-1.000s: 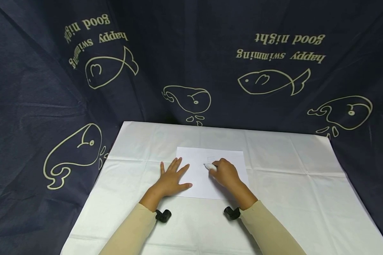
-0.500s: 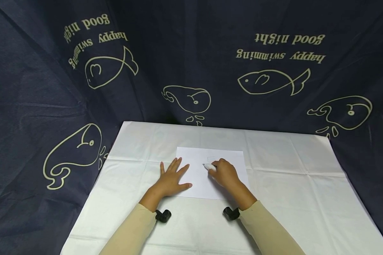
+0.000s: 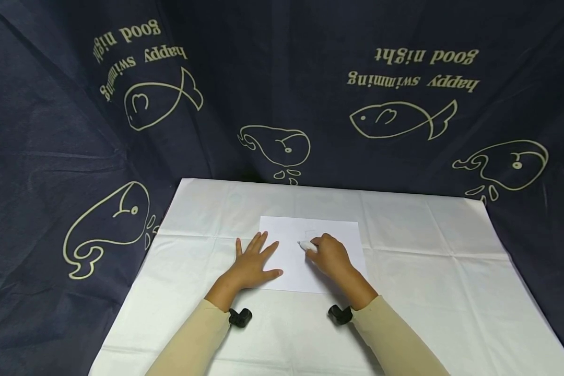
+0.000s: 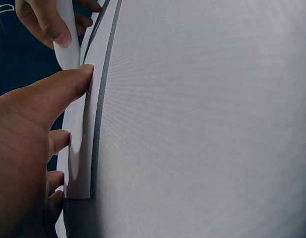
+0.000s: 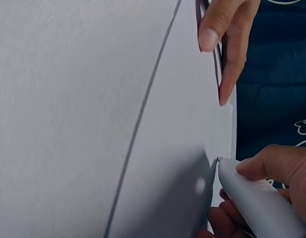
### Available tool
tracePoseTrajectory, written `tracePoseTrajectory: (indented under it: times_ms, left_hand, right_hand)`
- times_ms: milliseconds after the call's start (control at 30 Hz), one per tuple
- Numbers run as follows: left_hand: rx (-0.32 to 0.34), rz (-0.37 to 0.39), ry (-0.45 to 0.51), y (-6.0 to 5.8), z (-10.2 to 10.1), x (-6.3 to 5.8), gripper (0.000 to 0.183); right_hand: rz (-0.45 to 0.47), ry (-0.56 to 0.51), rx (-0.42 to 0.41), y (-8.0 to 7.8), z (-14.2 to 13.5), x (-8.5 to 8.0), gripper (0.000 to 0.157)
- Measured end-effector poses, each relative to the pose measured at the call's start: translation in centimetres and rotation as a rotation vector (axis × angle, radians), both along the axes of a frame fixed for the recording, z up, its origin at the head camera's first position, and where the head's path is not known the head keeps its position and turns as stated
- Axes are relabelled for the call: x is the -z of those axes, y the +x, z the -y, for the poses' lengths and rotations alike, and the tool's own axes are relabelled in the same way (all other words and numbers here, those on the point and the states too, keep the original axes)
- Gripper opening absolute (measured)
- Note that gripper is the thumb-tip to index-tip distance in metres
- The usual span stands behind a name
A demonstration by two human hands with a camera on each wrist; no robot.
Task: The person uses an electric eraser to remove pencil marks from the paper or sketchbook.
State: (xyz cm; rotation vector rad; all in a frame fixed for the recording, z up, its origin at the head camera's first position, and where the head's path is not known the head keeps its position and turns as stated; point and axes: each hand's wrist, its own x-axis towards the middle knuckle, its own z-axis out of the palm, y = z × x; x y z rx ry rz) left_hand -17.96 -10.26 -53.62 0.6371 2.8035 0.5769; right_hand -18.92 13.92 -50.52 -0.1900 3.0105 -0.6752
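Observation:
A sheet of white paper (image 3: 286,227) lies on the table, with a faint pencil-thin outline (image 3: 310,232) near its upper middle. My right hand (image 3: 332,256) pinches a thick white pen (image 5: 257,198) between thumb and fingers. Its narrow dark tip points left and is at the paper's surface in the right wrist view. On the paper's left part, my left hand (image 3: 251,269) rests with fingers spread, partly on the tablecloth. From the left wrist, the left thumb (image 4: 68,87) lies along the sheet with the pen beyond it.
A creased white cloth (image 3: 427,282) covers the table. Behind and at the sides hangs a dark blue curtain (image 3: 272,62) printed with fish, whales and lettering. Black wrist cameras sit at both beige sleeves (image 3: 395,334).
The right hand and the pen have shifted very slightly left across the paper. The left hand and the sheet have stayed in place.

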Motion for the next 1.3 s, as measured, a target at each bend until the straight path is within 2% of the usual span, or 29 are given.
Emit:
tracePoseTrajectory:
  times_ms: [133,333,600,833,1133,1300]
  left_hand:
    - [0.001,-0.002,-0.005,-0.03,0.02,0.04,0.080]
    - [0.006,0.000,-0.011,-0.08,0.02,0.11,0.080]
    - [0.007,-0.003,-0.003,-0.12,0.05,0.21,0.080]
    - [0.006,0.002,-0.006,-0.09,0.00,0.12,0.079]
    - [0.002,0.007,-0.008,-0.02,-0.11,-0.01,0.081]
    - [-0.001,0.005,-0.011,0.08,-0.16,-0.38,0.080]
  right_hand:
    - [-0.001,0.001,0.012,-0.03,-0.20,0.02,0.030]
    - [0.023,-0.016,-0.029,0.05,0.47,0.15,0.030]
    - [0.004,0.007,0.026,0.14,0.06,0.03,0.031]
    - [0.018,-0.018,-0.011,0.21,0.55,0.15,0.030]
    - [0.001,-0.001,0.031,0.28,0.01,-0.17,0.031]
    - [0.026,-0.028,0.014,0.33,0.43,0.07,0.030]
